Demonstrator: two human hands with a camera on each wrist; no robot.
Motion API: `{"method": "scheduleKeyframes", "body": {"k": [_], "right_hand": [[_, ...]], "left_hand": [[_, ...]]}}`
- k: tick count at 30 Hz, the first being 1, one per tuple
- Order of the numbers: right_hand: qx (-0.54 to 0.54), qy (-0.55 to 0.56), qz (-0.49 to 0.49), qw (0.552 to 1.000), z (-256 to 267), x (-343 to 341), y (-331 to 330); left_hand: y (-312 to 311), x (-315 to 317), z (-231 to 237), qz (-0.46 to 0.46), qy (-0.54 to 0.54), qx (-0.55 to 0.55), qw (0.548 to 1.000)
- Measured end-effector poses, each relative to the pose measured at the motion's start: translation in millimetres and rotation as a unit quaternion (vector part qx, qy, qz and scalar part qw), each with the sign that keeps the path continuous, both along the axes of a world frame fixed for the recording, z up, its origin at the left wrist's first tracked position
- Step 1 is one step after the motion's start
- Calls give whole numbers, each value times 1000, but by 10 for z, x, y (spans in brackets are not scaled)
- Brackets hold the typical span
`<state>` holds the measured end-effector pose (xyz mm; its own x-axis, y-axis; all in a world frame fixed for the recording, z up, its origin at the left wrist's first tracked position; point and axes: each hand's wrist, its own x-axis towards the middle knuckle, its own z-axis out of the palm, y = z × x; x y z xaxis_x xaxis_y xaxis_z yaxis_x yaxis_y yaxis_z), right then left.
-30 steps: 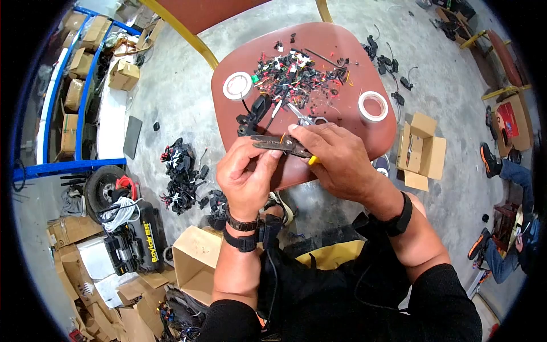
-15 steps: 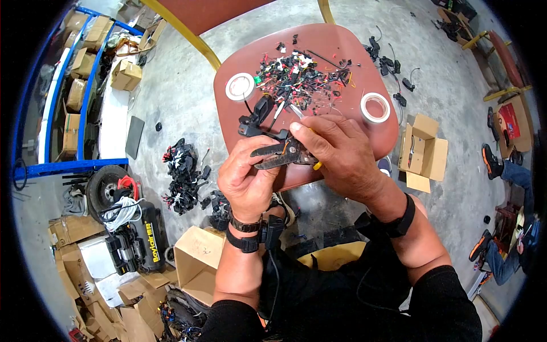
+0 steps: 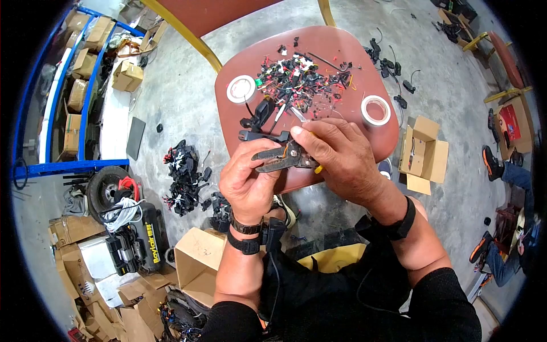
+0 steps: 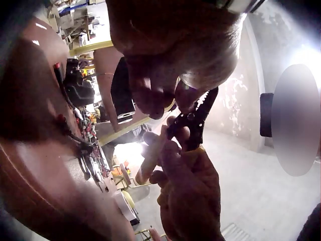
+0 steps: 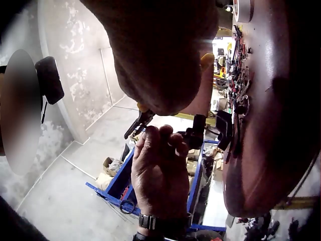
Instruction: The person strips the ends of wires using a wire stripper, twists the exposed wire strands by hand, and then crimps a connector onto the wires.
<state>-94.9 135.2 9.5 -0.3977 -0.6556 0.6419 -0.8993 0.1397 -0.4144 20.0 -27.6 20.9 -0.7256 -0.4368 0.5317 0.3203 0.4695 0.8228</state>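
My right hand [image 3: 336, 154] grips wire strippers [image 3: 293, 154] with dark metal jaws and yellow handles, mostly hidden by the palm. The jaws point left, over the fingers of my left hand [image 3: 246, 176]. Between them shows a thin orange wire [image 3: 285, 150]. My left hand pinches the wire and holds a black plastic part [image 5: 194, 133], which juts out past its fingertips. Just beyond, on the red chair seat [image 3: 236, 122], lies another black part [image 3: 262, 112] with a cable. Scissors [image 3: 298, 114] lie partly hidden behind my right hand.
A pile of cut wire bits and connectors [image 3: 302, 77] covers the seat's middle, between two tape rolls [image 3: 241, 89] [image 3: 375, 110]. Black parts [image 3: 182, 176] are heaped on the floor at left. Open cartons [image 3: 424, 151] [image 3: 199, 256] stand on both sides.
The wire strippers have turned from edge-on to flat toward the head view. Their jaws spread half a second ago and are closer together now. Both hands stay nearly in place.
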Motion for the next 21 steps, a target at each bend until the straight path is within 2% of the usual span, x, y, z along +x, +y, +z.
{"method": "scheduleKeyframes", "body": {"k": [21], "right_hand": [[24,1,4,1000,16,-21,13]], "left_hand": [[16,15,16,-2,-32,27,999]]}}
